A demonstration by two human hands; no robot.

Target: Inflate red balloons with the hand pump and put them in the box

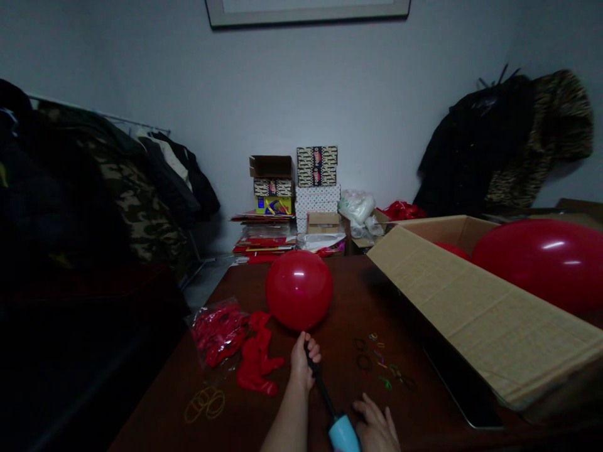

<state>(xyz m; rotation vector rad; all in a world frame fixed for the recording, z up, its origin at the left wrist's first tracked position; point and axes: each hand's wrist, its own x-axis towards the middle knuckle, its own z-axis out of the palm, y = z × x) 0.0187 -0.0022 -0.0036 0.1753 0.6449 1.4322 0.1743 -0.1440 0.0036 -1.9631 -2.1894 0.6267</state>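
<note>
Left hand [304, 363] has fingers clamped round the pump [343, 434] at the twelve-o'clock balloon [299, 290]; slack grip could leak air. Right hand [377, 429]: fingers apart.

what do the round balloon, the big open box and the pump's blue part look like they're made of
Balloon: probably latex rubber, smooth and glossy; it is stretched round with a bright highlight.

Open box: cardboard, matt and tan, with faint creases across its flap.

Pump's blue part: likely hard plastic, an even light blue, though the dim picture leaves its finish uncertain.

Left hand [305, 359] at inflated red balloon [299, 291], blue pump [343, 434]
</note>
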